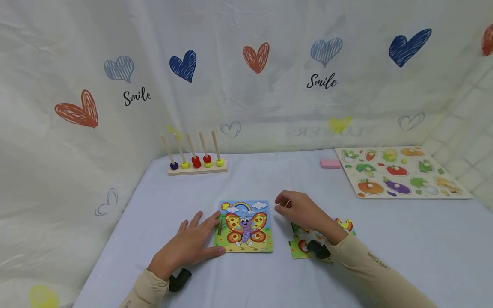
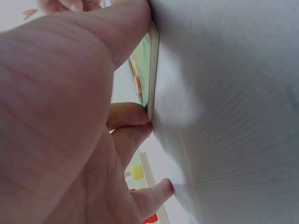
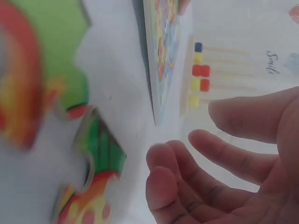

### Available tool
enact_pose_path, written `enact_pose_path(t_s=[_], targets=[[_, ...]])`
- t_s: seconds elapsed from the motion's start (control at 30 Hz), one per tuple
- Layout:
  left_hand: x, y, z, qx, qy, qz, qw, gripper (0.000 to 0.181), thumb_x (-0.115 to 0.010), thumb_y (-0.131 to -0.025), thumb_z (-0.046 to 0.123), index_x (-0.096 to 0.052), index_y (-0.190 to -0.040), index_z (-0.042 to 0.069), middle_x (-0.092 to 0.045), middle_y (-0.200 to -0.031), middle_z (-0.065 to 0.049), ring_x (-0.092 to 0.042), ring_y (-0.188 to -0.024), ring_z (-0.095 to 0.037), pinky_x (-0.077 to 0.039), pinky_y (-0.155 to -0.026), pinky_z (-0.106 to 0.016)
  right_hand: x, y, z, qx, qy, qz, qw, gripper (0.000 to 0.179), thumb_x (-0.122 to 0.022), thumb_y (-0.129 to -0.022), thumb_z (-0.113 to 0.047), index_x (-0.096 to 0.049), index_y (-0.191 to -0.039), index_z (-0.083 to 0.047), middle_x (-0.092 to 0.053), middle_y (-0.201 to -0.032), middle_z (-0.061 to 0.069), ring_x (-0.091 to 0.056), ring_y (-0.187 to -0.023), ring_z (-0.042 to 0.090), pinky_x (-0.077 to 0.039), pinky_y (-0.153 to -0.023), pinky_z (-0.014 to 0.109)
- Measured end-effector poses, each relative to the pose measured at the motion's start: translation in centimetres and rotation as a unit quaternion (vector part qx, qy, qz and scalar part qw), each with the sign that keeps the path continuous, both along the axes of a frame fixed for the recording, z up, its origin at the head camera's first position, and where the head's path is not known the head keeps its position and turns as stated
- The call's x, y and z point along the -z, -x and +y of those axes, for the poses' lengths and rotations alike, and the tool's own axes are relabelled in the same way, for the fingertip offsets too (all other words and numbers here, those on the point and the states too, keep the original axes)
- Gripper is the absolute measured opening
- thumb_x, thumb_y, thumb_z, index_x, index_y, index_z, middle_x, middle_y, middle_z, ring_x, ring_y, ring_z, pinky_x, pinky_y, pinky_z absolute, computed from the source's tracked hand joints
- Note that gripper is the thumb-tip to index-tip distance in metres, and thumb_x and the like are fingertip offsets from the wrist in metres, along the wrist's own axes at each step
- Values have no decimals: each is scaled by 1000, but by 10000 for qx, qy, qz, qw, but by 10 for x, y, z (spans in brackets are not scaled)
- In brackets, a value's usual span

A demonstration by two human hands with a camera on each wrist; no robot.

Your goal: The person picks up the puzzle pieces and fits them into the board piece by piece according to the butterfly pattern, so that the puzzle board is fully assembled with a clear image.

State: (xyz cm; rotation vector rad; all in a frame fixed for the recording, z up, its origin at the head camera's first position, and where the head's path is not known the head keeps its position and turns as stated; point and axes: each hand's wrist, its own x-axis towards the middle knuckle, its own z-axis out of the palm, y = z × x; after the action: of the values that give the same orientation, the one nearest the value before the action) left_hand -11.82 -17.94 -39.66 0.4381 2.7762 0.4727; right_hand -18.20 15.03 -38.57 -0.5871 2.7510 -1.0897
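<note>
A square butterfly puzzle board (image 1: 246,231) lies flat on the table in the head view. My left hand (image 1: 192,239) rests at its left side, fingers spread, with the thumb and fingertips touching the board's edge; the left wrist view shows this contact from low down. Just right of the board my right hand (image 1: 302,209) hovers with loosely bent fingers and nothing between them; a gap parts thumb and fingers in the right wrist view. Below it lie loose puzzle pieces (image 1: 298,248), partly hidden by the hand and forearm. One green and orange piece (image 3: 105,149) shows close to the fingertips.
At the back left stands a bead-stacking rack (image 1: 198,169) with upright pegs and coloured beads. A pink block (image 1: 330,164) lies at the back, beside a vegetable peg board (image 1: 402,175) on the right. A printed curtain (image 1: 246,98) hangs behind the table.
</note>
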Motion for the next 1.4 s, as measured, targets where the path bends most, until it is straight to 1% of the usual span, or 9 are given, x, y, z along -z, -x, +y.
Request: enact_pose_path(t_s=[0.27,0.37,0.43,0.6,0.83,1.03,1.13,1.27,1.4], targets=[[0,1,-1,-25,-20,-50,10000,93,-80,-93,57,-40,-165,14,-36,-172,-5,-15,-161,-45,-13,-122,-75,-9,-20,20,-9,-133,35,9999,23,-75,-101,-15,-71,-119,-1,-68,-111,6,-62,-103,26,-57,-85,43],[1,2,-1,-22,-8,-61,10000,93,-80,-93,57,-41,-165,14,-36,-172,-5,-15,-161,-45,-13,-122,-75,-9,-26,28,-9,-258,29,9997,26,-79,-98,-16,-72,-119,-2,-68,-114,8,-60,-107,30,-56,-90,48],[1,1,-1,-18,-1,-68,10000,93,-80,-93,57,-41,-165,14,-36,-172,-5,-15,-161,-45,-13,-122,-75,-8,-28,32,22,-381,48,9993,27,-80,-96,-16,-73,-118,-3,-67,-115,9,-58,-111,33,-56,-91,51],[1,2,-1,14,13,-58,10000,93,-80,-93,58,-40,-165,14,-35,-172,-5,-15,-161,-45,-13,-122,-75,-1,-30,40,95,-642,125,9978,27,-82,-93,-17,-74,-117,-7,-66,-120,12,-53,-113,36,-55,-84,48],[2,2,-2,35,25,-56,10000,94,-79,-93,58,-40,-166,14,-35,-172,-5,-15,-161,-45,-13,-122,-75,8,-30,40,122,-873,-67,9961,35,-86,-87,-18,-75,-119,-10,-61,-128,15,-45,-120,39,-54,-84,49],[3,2,-1,25,45,-63,10000,94,-79,-93,58,-39,-166,15,-36,-172,-5,-15,-161,-45,-13,-122,-75,9,-33,38,75,-929,101,9956,27,-89,-87,-15,-78,-112,-13,-59,-124,15,-44,-122,43,-54,-84,52],[2,2,-1,19,17,-57,10000,94,-79,-93,58,-39,-166,14,-36,-172,-6,-15,-161,-45,-13,-122,-75,11,-34,38,99,-911,183,9956,25,-89,-87,-14,-77,-109,-15,-60,-123,12,-44,-122,41,-52,-87,53],[1,2,-1,14,18,-48,10000,94,-79,-93,58,-39,-166,14,-36,-172,-6,-15,-161,-45,-13,-122,-75,11,-33,38,18,-861,273,9959,28,-88,-87,-14,-73,-110,-17,-61,-115,7,-46,-116,37,-48,-88,52],[2,2,-1,0,30,-55,10000,95,-79,-93,58,-38,-166,14,-37,-171,-6,-15,-161,-45,-14,-122,-75,11,-33,39,-148,-667,171,9975,30,-86,-88,-13,-70,-114,-16,-59,-108,5,-50,-106,31,-49,-82,45]])
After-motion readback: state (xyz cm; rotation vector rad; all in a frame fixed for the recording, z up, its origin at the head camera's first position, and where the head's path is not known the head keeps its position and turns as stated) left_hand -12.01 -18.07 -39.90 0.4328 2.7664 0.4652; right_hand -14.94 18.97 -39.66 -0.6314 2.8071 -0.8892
